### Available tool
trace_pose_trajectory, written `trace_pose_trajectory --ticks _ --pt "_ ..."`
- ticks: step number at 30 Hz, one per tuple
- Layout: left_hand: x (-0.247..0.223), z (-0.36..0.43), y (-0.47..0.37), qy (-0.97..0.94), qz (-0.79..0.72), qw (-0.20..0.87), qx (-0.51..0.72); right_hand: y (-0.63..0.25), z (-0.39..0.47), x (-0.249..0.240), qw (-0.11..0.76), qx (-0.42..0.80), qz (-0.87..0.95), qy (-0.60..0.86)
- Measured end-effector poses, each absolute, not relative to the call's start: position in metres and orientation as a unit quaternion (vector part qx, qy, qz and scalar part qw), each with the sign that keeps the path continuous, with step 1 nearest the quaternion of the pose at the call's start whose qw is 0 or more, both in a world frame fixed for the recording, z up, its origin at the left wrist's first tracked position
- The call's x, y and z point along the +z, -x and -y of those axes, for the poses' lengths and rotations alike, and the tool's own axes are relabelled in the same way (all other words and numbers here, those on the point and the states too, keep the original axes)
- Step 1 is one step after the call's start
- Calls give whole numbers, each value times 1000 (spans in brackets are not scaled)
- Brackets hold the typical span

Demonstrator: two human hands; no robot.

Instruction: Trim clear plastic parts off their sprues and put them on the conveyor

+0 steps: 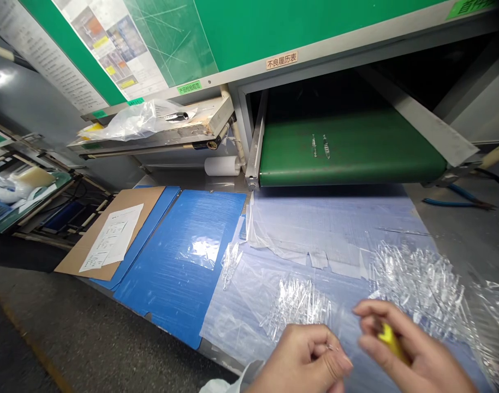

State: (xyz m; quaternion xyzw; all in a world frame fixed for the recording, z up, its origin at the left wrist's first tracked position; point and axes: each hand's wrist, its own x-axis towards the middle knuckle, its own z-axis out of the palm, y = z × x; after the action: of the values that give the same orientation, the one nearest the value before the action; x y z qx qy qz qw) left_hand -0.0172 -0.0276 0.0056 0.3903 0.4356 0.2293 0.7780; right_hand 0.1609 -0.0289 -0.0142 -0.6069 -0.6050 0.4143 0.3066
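At the bottom centre, my left hand [310,357] is closed in a pinch on a small clear plastic piece, of which only a bit shows at the fingertips. To its right, my right hand [413,349] is curled around a yellow-handled tool [391,341], whose tip is blurred. The two hands are apart. Just beyond my left hand lies a pile of clear plastic pieces [301,303]. A larger pile of clear pieces [421,278] spreads behind and beside my right hand.
Two clear pieces [326,146] lie on the green conveyor belt [356,158]. Blue-handled pliers [458,202] rest at the right. At left are a blue board [167,273] and cardboard with a paper sheet [114,237]. A shelf [200,123] holds a plastic bag.
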Motion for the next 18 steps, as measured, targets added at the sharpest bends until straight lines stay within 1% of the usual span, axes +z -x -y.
trace_pose_trajectory --ticks 2,4,6,8,11,14,18 --pt "-2 30 14 -409 -415 786 209 -163 27 -22 272 516 586 563" --pt "-11 29 17 -466 -429 751 185 -163 24 -32 263 547 532 591" --pt "-21 25 27 -538 -501 654 181 -164 21 -46 262 544 484 633" --pt "-33 17 42 -577 -595 524 195 -163 16 -63 239 554 468 646" --pt "-55 10 63 -586 -668 414 198 -154 8 -91 200 571 472 641" --pt "-75 11 69 -608 -679 373 173 -145 2 -108 152 572 488 642" --pt "-89 19 62 -626 -672 365 149 -150 4 -114 98 554 503 656"
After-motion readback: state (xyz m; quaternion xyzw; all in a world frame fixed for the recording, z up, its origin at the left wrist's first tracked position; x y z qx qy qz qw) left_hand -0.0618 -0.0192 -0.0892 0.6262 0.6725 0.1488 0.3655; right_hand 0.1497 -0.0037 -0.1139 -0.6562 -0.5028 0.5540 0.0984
